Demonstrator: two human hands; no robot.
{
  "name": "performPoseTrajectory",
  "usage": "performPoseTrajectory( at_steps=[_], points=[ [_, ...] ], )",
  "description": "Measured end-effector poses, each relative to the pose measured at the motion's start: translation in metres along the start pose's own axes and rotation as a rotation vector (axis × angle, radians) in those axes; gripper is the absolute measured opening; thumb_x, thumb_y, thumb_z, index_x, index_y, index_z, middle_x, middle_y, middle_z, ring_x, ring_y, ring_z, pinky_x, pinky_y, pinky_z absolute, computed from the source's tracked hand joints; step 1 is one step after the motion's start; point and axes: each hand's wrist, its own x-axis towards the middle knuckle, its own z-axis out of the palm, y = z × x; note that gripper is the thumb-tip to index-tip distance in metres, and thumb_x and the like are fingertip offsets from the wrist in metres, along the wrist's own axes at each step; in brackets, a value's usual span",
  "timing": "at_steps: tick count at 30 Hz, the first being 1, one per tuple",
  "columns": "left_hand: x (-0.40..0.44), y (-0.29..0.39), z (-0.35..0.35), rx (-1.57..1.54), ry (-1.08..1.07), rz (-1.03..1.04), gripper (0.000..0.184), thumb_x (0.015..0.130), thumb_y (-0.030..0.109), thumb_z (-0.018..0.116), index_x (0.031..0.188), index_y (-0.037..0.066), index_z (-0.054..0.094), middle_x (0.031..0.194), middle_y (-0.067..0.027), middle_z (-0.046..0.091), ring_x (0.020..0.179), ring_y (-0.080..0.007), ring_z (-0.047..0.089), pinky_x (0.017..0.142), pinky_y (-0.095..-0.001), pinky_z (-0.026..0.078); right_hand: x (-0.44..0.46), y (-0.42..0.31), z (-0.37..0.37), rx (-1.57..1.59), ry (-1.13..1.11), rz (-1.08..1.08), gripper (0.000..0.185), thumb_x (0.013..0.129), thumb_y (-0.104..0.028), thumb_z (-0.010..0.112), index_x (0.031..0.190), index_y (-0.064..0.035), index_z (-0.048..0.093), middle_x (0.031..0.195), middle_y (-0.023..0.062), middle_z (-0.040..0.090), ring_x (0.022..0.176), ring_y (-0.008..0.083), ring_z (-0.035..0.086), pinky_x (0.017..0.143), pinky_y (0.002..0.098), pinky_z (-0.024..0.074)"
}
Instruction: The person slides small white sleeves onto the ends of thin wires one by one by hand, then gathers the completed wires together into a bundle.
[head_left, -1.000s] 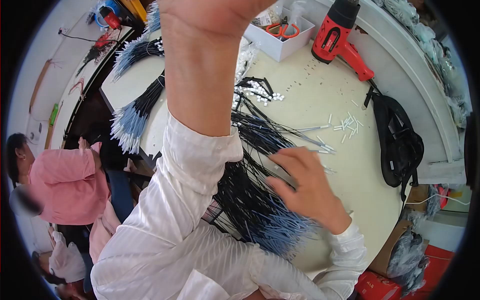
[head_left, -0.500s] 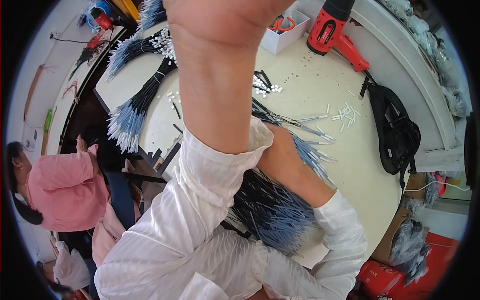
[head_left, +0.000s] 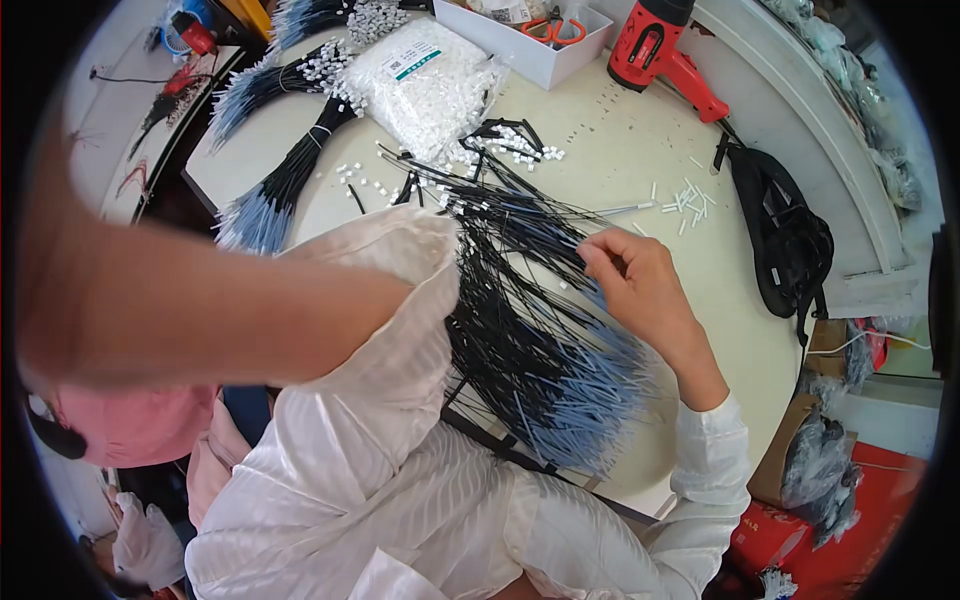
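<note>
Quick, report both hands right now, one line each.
Left hand: blurred at the picture's edge; its state cannot be told.
Right hand: closed in a pinch at the wires; whether it holds one cannot be told.

Wires [head_left: 505,325] on table [head_left: 735,325], before bag [head_left: 425,85]

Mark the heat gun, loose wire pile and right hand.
Heat gun [head_left: 668,58]: head view, red housing.
Loose wire pile [head_left: 515,345]: head view, black strands.
Right hand [head_left: 648,288]: head view, back of hand.

Black-blue wires [head_left: 500,325], striped white shirt [head_left: 430,490], red-black heat gun [head_left: 641,52]
</note>
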Motion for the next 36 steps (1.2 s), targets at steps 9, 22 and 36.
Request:
performPoseTrajectory(
  at_steps=[9,22,36],
  points=[
    [-0.014,0.055,0.010,0.737,-0.584,-0.252,0.022,0.096,0.030,0.051,0.091,0.014,0.066,0.079,0.0046,0.063,0.069,-0.0114,0.054,0.066,-0.0295,0.038,-0.018,0.022,-0.021,-0.280,0.116,-0.103,0.012,0.086,-0.011,0.065,0.092,-0.0008,0.066,0.086,0.0133,0.064,0.083,0.0317,0.060,0.075,0.0397,0.0483],
    [-0.075,-0.122,-0.107,1.466,-0.698,-0.752,0.017,0.086,0.010,0.068,0.098,-0.002,0.065,0.087,-0.0132,0.065,0.080,-0.0304,0.063,0.072,-0.0373,0.050,0.012,0.066,-0.046,-0.601,0.220,-0.183,0.022,0.080,-0.003,0.066,0.101,-0.0033,0.066,0.105,0.0131,0.060,0.103,0.0316,0.055,0.087,0.0410,0.0461],
    [-0.089,-0.204,-0.140,1.565,-0.841,-0.996,0.023,0.088,0.017,0.064,0.100,-0.003,0.066,0.090,-0.0214,0.065,0.091,-0.0402,0.061,0.083,-0.0465,0.048,0.035,0.069,-0.045,-0.423,0.139,-0.203,0.014,0.081,-0.003,0.063,0.094,-0.0059,0.059,0.092,0.0102,0.061,0.090,0.0290,0.058,0.084,0.0435,0.0411]
  ],
)
